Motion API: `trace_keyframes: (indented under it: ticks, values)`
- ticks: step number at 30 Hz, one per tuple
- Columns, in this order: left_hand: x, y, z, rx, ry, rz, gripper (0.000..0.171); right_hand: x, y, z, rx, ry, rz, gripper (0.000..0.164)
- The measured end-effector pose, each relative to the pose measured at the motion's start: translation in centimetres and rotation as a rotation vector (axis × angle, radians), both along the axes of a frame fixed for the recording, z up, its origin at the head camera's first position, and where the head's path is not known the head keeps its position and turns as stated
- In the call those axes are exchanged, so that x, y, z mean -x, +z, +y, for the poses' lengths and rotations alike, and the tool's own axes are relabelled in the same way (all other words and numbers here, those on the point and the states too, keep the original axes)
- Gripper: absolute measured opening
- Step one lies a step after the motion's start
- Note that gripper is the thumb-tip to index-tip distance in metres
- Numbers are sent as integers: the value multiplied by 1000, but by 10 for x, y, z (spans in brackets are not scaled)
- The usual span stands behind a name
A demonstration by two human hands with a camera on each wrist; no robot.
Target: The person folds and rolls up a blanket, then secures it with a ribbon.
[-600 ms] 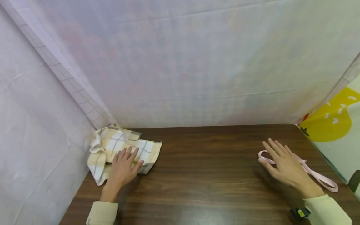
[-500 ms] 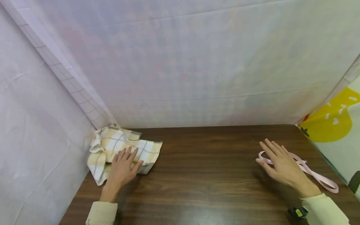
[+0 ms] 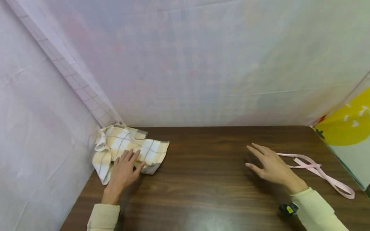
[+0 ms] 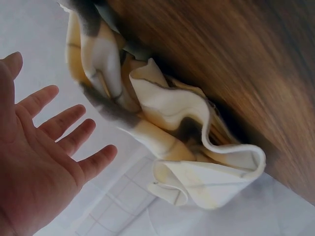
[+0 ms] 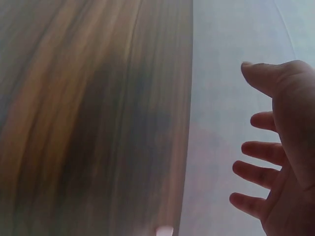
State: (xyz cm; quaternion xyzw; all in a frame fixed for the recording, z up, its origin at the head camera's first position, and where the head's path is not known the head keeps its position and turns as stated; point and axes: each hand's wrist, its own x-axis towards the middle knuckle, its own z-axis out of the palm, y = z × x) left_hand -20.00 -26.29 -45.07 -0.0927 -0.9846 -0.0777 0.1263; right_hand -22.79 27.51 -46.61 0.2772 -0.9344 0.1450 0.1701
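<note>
A crumpled plaid cloth (image 3: pixel 150 150) in cream, white and grey lies at the left back of the wooden table (image 3: pixel 202 179). My left hand (image 3: pixel 124 171) is spread just over its near side, fingers extended; the left wrist view shows the palm (image 4: pixel 39 172) apart from the bunched cloth (image 4: pixel 172 108). To the right, my right hand (image 3: pixel 271 166) hovers over the wood with relaxed fingers and nothing in them. Beside it, on the right part of the table, lies a looped pink strap (image 3: pixel 329 179); its left end passes behind the hand in the head view.
A pale hanging sheet (image 3: pixel 188 70) rises along the table's back edge, and a white sheet (image 3: pixel 43 128) closes off the left side. Past the right edge hangs fabric with a yellow print (image 3: pixel 349 125). A black wrist device (image 3: pixel 289 209) sits at my right cuff.
My right hand has moved left, off the pink strap, uncovering more of it. The left hand stays over the cloth. The head view has shifted slightly.
</note>
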Motion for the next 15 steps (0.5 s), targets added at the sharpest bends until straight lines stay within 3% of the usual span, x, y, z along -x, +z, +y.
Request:
trace_keyframes:
  ticks: [8,15]
  values:
    - [1,-3,-10,22,7,62,58,17,1,-37,6,104,-7,65]
    - [-1,-4,-19,-25,32,85,56,24,3,-69,10,186,-44,59]
